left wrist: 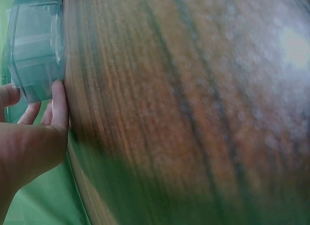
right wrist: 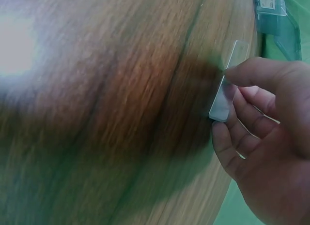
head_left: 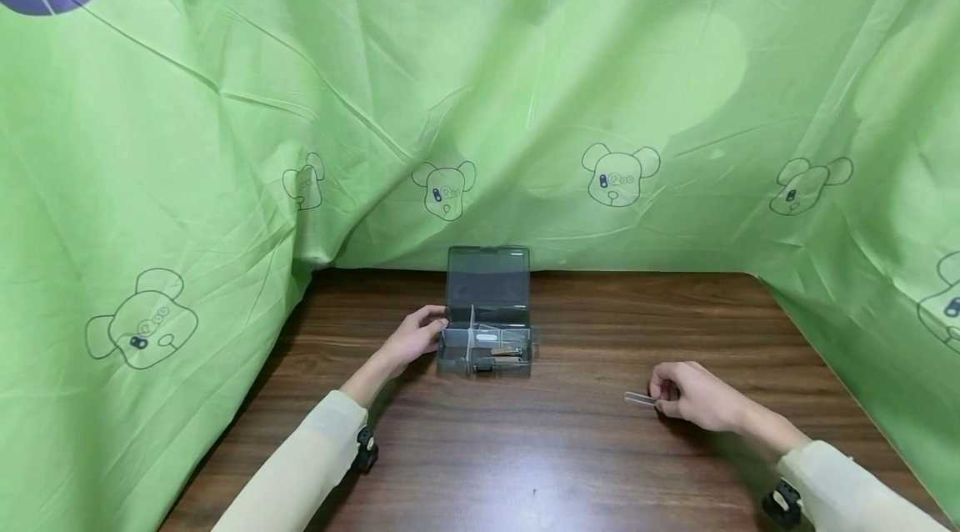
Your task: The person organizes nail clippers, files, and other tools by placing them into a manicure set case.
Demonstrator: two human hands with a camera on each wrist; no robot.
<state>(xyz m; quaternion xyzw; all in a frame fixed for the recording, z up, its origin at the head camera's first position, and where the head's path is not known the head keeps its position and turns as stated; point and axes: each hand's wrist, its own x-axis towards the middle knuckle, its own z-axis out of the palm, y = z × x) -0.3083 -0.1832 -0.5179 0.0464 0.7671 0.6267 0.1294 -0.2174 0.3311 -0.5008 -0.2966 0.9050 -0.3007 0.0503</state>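
Pinching the thin, clear plastic strip (right wrist: 226, 92) near 1 end, the right hand (head_left: 693, 397) holds something light, stiff, probably slippery, while the left hand (head_left: 415, 337) rests its fingers against the open box (head_left: 487, 332) on the table (head_left: 570, 449).

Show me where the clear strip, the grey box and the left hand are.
clear strip (right wrist: 224, 100): right wrist view, its middle.
grey box (head_left: 488, 290): head view, raised lid.
left hand (head_left: 415, 338): head view, its back.
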